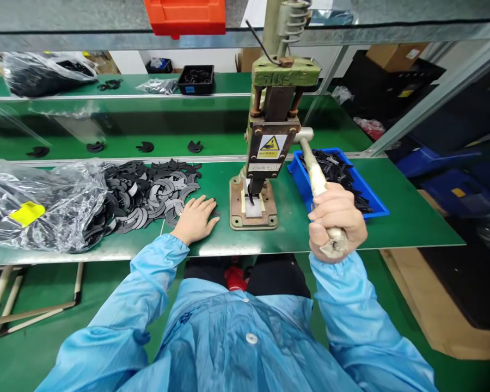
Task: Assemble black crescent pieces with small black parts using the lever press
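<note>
My right hand is wrapped round the taped lever handle of a green hand press. The ram of the press is down over a small fixture on the base plate, and a black part shows beside its tip. My left hand lies palm down on the green table, fingers stretched out, at the right edge of a heap of black curved plastic pieces. A dark sliver shows by its fingertips, too small to name.
A blue tray of thin black parts stands right of the press. At left lies a clear plastic bag. Several black pieces sit on the strip behind, beyond a metal rail. An orange bin hangs from the shelf overhead.
</note>
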Demonstrator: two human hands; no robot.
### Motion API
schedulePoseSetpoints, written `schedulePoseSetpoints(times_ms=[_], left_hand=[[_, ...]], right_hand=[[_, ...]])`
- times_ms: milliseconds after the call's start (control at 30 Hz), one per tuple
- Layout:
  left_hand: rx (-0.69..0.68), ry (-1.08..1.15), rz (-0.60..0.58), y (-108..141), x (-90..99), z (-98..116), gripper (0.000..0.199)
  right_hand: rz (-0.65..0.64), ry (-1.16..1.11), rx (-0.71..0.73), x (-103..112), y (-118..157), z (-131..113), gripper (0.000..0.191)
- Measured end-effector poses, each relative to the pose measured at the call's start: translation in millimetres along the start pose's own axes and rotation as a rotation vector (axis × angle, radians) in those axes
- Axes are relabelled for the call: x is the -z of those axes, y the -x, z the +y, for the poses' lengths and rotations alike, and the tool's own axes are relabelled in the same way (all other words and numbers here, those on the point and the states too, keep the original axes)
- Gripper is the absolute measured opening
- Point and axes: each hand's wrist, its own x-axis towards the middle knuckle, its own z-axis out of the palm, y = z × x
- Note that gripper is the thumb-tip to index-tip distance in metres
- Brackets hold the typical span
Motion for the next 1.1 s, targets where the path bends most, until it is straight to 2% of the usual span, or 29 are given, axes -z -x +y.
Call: schedulePoseSetpoints(times_ms=[67, 267, 333, 433, 533, 567, 633, 700, 767, 833, 933, 1000, 1100], left_hand=[[-0.047, -0.006, 0.011, 15, -1.3, 10, 0.06], [-0.184, 0.052, 0.057, 80, -14.4, 36, 0.08], [-0.202, 0.071, 0.083, 94, -21.6, 39, 0.068], [-0.237, 0.125, 0.134, 105, -29.1, 40, 0.041], [-0.264, 0.282, 0.171, 104, -26.5, 39, 0.034], [-0.231, 0.358, 0.183, 100, -23.1, 39, 0.032], [-0.073, 0.53, 0.195, 84, -13.5, 38, 0.026], [0.137, 0.741, 0.182, 60, -2.7, 36, 0.026], [0.273, 0.982, 0.14, 27, 6.7, 34, 0.032], [0.308, 1.15, 0.079, -8, 12.6, 31, 0.038], [0.362, 1.267, 0.017, -55, 14.3, 33, 0.042], [0.391, 1.302, -0.01, -78, 12.7, 39, 0.039], [0.437, 1.292, -0.042, -98, 11.1, 50, 0.034]], right_hand=[[0.005, 0.005, 0.005, 0, 1, -1, 0.026], [0.019, -0.032, 0.027, -1, 4, 2, 0.028], [0.011, -0.028, 0.044, -1, 4, 5, 0.028], [-0.022, -0.01, 0.068, 2, 0, 8, 0.026], [-0.077, 0.058, 0.06, 6, -4, 10, 0.022], [-0.1, 0.085, 0.053, 7, -4, 10, 0.023], [-0.109, 0.112, 0.039, 7, -3, 9, 0.028], [-0.076, 0.09, 0.029, 5, 1, 9, 0.032], [-0.025, 0.079, 0.012, 3, 6, 9, 0.031], [0.001, 0.081, -0.003, 0, 10, 9, 0.029], [0.013, 0.087, -0.002, -1, 12, 8, 0.029], [0.015, 0.099, 0.0, -2, 12, 8, 0.029], [0.025, 0.113, -0.003, -3, 12, 7, 0.028]])
